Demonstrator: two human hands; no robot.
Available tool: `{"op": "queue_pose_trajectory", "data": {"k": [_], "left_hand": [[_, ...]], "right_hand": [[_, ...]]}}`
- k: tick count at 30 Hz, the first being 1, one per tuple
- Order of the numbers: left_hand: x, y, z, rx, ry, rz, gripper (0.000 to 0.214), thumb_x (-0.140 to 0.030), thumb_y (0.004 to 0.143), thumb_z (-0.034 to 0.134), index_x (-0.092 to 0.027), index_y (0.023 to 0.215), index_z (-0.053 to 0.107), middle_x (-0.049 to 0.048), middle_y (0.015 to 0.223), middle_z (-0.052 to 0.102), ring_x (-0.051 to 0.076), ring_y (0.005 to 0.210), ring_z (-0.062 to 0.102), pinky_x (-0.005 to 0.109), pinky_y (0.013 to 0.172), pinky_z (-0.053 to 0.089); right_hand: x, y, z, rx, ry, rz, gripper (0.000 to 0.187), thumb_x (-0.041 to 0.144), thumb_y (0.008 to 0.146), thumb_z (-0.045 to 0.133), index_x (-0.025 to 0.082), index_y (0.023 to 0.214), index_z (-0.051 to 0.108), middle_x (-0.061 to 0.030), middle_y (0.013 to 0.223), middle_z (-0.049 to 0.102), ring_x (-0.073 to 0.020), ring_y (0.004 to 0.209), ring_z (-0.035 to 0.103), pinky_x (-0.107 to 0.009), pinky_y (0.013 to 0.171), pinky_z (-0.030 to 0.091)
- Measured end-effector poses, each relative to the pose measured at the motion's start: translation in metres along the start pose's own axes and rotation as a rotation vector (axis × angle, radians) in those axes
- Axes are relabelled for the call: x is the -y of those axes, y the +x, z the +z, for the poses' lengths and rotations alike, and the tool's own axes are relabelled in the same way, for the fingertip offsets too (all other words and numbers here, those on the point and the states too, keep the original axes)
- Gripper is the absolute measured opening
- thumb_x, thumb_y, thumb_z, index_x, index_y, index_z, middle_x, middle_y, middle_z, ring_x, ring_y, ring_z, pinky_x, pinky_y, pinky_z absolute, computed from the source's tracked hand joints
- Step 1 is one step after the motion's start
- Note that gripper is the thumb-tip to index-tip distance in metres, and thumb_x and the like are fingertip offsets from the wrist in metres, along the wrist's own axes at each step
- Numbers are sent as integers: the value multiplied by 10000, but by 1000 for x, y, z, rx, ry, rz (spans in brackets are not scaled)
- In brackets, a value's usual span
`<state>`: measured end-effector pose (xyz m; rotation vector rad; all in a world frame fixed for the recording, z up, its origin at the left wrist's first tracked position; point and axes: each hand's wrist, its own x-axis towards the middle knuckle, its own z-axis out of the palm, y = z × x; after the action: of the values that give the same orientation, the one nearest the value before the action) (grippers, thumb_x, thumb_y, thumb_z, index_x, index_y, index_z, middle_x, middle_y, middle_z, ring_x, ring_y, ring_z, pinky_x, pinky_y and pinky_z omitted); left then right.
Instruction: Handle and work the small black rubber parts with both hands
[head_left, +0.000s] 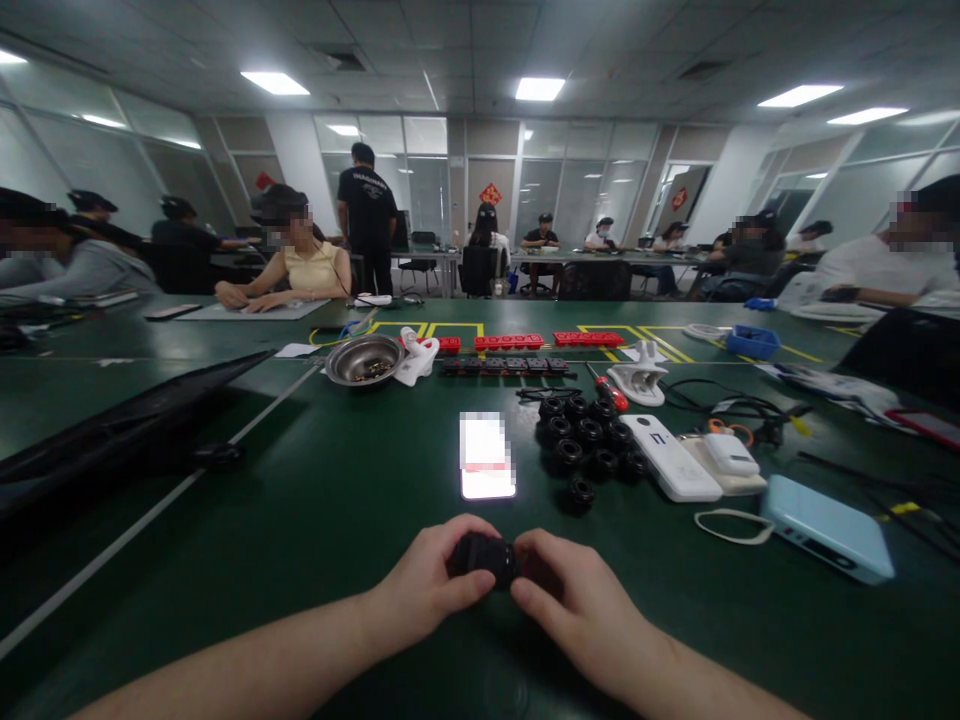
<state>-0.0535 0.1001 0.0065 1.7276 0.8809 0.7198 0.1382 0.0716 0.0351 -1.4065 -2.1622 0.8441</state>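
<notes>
Both of my hands meet low over the green table [315, 500] around one small black round part [482, 556]. My left hand [426, 585] wraps its fingers round the part's left side. My right hand [576, 600] pinches its right side with thumb and fingers. Just beyond them lies a lit phone [487, 456], screen up. To its right sits a cluster of several black ring-shaped parts [589, 440] like the one I hold.
A metal bowl [365, 360], red blocks [510, 342], a red-handled screwdriver [609, 390], white devices [671, 458], a pale blue box [827, 527] and cables lie farther out. A black flat case [112, 430] is at left. Several people sit at tables around the room.
</notes>
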Motion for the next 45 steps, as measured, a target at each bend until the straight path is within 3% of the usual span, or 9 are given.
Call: {"op": "queue_pose_trajectory", "data": {"k": [5,11,17,23,29,33,36,41,45], "left_hand": [[6,0,2,53,-102,-23,494,-519,683,573,-142,1002,552,34,776,578,138,594,544,242,543,431],[0,1,3,23,-62,-15,449,-518,687,563,-129,911,570,29,726,572,144,610,530,233,541,413],[0,-2,3,14,-2,-28,449,-457,673,613,-139,986,562,32,762,582,138,614,533,240,561,424],[5,2,5,45,-211,-91,476,-509,662,594,-113,922,550,31,723,565,114,524,532,223,485,425],[2,-2,4,-16,24,-41,406,-392,648,657,-147,962,577,15,721,582,130,594,538,228,537,420],[8,1,4,6,-143,-91,469,-447,646,638,-127,982,567,42,766,586,127,555,541,248,516,434],[6,2,5,11,-226,-118,457,-473,665,606,-117,947,556,46,772,576,115,526,531,240,490,427],[-3,-2,3,-54,83,-10,396,-393,641,646,-156,953,584,23,764,585,149,657,527,250,589,415],[2,0,5,-7,-51,-62,480,-437,634,642,-138,1001,563,41,787,585,140,603,536,261,559,431]], "right_hand": [[-2,-1,4,-4,-30,-70,120,263,778,550,173,856,571,-21,761,608,-150,673,544,-251,599,404],[-3,-2,2,-54,-13,-88,345,256,681,651,192,992,517,-22,865,602,-160,739,546,-253,631,408],[-3,-2,3,8,-11,-34,180,312,836,456,180,781,566,-8,686,584,-138,613,523,-244,553,383],[-3,-3,2,-47,-3,-157,358,241,714,611,182,1048,498,-46,944,593,-169,795,537,-270,680,408],[-4,1,3,20,19,-19,267,322,867,389,165,728,554,-9,661,573,-132,600,516,-238,545,375],[-1,0,3,-15,-8,-61,119,250,789,526,171,870,565,-29,796,598,-152,708,534,-255,621,402],[0,-1,1,-58,-3,-101,307,223,710,617,186,1001,526,-44,946,584,-174,832,528,-274,712,406],[-3,1,1,2,-31,-30,199,306,848,437,174,776,566,-13,715,580,-144,656,525,-249,584,385],[-5,2,3,-2,-19,-67,118,259,814,499,166,810,571,-20,746,582,-147,680,525,-251,604,391]]}}
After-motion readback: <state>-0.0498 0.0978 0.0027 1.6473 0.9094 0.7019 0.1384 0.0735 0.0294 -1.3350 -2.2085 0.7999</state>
